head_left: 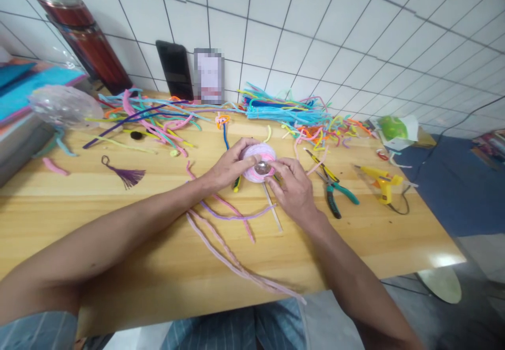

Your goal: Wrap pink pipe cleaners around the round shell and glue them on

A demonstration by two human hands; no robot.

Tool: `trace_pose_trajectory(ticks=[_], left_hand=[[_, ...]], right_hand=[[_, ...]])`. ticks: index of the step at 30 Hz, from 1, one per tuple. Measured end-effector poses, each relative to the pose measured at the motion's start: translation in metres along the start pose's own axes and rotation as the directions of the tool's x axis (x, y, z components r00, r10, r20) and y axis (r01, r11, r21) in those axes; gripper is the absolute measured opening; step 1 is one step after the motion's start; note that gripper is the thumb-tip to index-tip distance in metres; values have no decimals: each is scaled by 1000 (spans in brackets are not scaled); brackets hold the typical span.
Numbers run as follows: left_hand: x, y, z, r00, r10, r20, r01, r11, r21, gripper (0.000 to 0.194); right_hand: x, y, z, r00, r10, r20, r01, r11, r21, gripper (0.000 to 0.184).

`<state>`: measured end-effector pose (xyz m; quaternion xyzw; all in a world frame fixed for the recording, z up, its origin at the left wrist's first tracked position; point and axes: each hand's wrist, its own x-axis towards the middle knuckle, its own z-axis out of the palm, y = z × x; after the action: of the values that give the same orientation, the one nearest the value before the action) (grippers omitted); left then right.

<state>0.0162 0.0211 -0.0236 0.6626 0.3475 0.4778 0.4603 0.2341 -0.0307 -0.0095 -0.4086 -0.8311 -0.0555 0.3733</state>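
My left hand (229, 167) is closed on the left side of a round coil of lilac and pink pipe cleaner (248, 173), its thumb lying over the top. A shiny, clear-looking dome (262, 167) sits at the coil's centre. From the right, the bent fingers of my right hand (295, 188) pinch the coil's edge beside the dome. Below the coil, a thin pale stick (273, 210) points toward me. Loose pink and lilac pipe cleaners (224, 245) lie between my forearms. Something black and yellow (236, 184), partly hidden, is under my left hand.
Pliers (336, 195), a yellow cutter (321, 165) and a yellow glue gun (382, 182) lie to the right. Bundled pipe cleaners (276, 109) line the wall near a black phone (174, 71) and a red flask (87, 40). A purple tassel (128, 174) lies left.
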Motion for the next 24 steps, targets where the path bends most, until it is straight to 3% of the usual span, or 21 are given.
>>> trace_pose_trajectory(ticks=[7, 14, 18, 24], left_hand=[[3, -3, -3, 1000, 27, 16, -28, 999, 21, 53], [4, -1, -2, 999, 52, 4, -53, 998, 43, 48], [4, 0, -2, 998, 57, 8, -58, 998, 37, 48], [4, -2, -1, 997, 83, 2, -83, 994, 71, 52]], right_hand=[[0, 1, -1, 1000, -24, -3, 24, 1000, -15, 34], [8, -11, -8, 986, -94, -137, 69, 982, -173, 35], [15, -19, 0, 976, -172, -134, 140, 966, -218, 36], [20, -22, 10, 980, -153, -125, 117, 960, -255, 32]])
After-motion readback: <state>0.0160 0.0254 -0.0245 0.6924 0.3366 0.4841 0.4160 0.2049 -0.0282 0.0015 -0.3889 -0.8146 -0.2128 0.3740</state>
